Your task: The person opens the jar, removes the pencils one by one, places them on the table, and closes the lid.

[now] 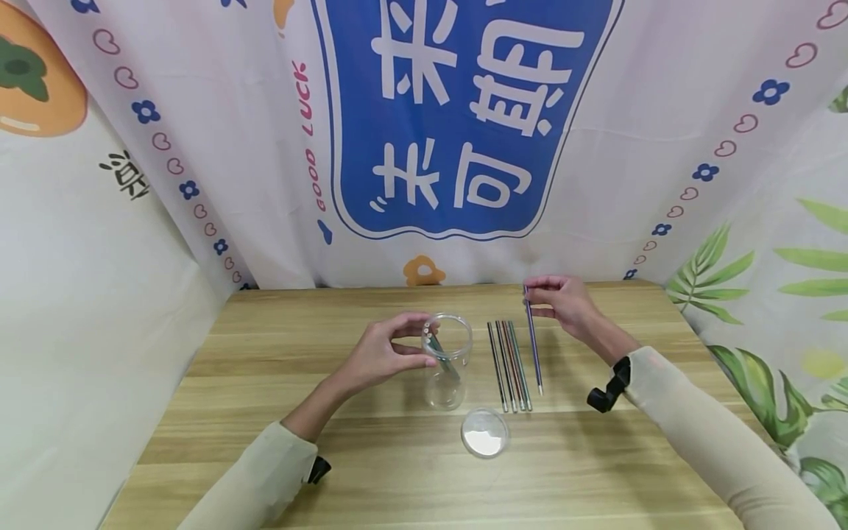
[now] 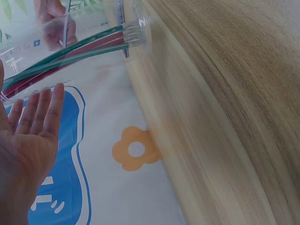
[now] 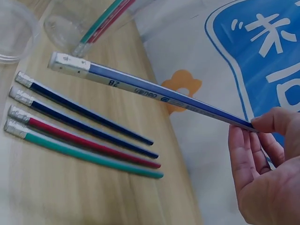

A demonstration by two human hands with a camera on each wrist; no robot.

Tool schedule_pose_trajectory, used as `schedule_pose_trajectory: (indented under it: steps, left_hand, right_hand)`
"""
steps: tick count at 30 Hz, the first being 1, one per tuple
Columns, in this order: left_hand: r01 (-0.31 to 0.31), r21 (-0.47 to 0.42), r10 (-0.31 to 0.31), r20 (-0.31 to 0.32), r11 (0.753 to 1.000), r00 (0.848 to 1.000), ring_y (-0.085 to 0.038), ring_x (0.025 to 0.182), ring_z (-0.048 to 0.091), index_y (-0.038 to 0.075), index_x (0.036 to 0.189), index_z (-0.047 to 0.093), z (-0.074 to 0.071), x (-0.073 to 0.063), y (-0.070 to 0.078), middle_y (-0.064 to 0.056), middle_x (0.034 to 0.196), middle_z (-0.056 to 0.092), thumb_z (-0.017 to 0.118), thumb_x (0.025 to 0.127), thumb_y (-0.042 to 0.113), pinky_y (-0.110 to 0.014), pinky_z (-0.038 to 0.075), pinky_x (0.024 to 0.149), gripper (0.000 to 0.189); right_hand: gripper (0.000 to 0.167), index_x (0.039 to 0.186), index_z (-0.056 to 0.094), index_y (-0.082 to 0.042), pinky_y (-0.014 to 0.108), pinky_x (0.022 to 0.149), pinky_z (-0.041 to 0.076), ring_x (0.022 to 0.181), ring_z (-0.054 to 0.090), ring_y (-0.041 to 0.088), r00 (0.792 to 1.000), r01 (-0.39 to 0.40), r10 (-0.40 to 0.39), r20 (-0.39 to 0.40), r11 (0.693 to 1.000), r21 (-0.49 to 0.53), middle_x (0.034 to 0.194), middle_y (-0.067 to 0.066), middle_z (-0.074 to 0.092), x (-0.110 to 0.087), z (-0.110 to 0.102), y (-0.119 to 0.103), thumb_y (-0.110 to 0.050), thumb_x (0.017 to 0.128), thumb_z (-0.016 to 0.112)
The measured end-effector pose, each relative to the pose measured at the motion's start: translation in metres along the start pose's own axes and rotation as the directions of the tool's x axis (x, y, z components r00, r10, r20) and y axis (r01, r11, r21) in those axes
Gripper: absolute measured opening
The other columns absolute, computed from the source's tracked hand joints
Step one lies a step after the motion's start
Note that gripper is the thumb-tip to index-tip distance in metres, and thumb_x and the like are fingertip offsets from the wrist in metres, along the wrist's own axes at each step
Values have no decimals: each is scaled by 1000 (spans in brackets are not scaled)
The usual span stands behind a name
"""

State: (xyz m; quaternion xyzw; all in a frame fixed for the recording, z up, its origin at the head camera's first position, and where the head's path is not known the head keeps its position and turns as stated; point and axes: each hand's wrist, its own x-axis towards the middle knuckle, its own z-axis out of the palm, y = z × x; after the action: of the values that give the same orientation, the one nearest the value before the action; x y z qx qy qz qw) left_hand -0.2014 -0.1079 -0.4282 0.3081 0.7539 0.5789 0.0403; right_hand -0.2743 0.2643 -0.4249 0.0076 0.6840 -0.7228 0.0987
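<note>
My left hand (image 1: 380, 355) holds a clear plastic jar (image 1: 445, 394) near its top, thumb on one side and fingers on the other. The jar is upright on the table, and several green and red pencils (image 2: 93, 55) lean inside it with their eraser ends down. At the right, my right hand (image 1: 563, 300) pinches a blue pencil (image 3: 164, 95) by its far end between thumb and fingers. That pencil slants with its white eraser end toward me. Between the hands lies a row of pencils (image 3: 93, 145): two dark blue, one red and one green, erasers toward me.
A round clear lid (image 1: 485, 433) lies flat on the wooden table (image 1: 371, 471), in front of the jar and the row. Behind the table's back edge hangs a printed curtain (image 1: 265, 147), and leaf-patterned cloth (image 1: 795, 243) hangs on the right.
</note>
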Motion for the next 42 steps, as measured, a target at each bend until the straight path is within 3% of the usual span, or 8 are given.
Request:
schedule_pose_trajectory:
  steps: [8,18,27,36,42]
  left_hand:
    - [0,-7,0,3,1000,1000,-29,122,71,6,138,66,0,0,1,-10,135,72,92,82,6,-35,65,94,62]
    - [14,-6,-14,4,1000,1000,-27,121,72,7,137,66,0,0,1,-10,134,73,92,82,5,-34,65,93,61]
    - [18,12,-18,1,1000,1000,-26,121,72,7,137,66,0,0,1,-9,134,73,93,82,7,-32,65,92,62]
    - [14,7,-14,5,1000,1000,-26,121,72,9,138,66,0,0,-1,-9,134,73,93,82,7,-32,65,92,62]
    - [6,10,-6,4,1000,1000,-27,121,72,9,138,66,-1,0,-1,-14,135,72,93,81,7,-32,65,92,62]
  right_hand:
    - [20,119,68,8,34,84,68,86,75,15,1000,-22,21,-14,997,-76,95,0,76,5,-3,17,7,98,69]
    - [39,133,59,13,36,91,66,91,74,14,997,-76,72,-33,983,-169,107,7,75,8,-7,34,7,96,71]
    - [38,133,60,14,39,93,66,92,75,17,998,-61,62,-3,967,-246,127,30,67,10,-10,45,5,97,71]
    - [36,130,63,13,34,82,68,85,74,18,998,-63,66,0,948,-314,111,17,73,14,-11,54,3,97,74]
    - [33,128,65,10,33,83,68,88,74,19,997,-71,70,-15,934,-350,115,21,72,15,-8,58,2,97,74]
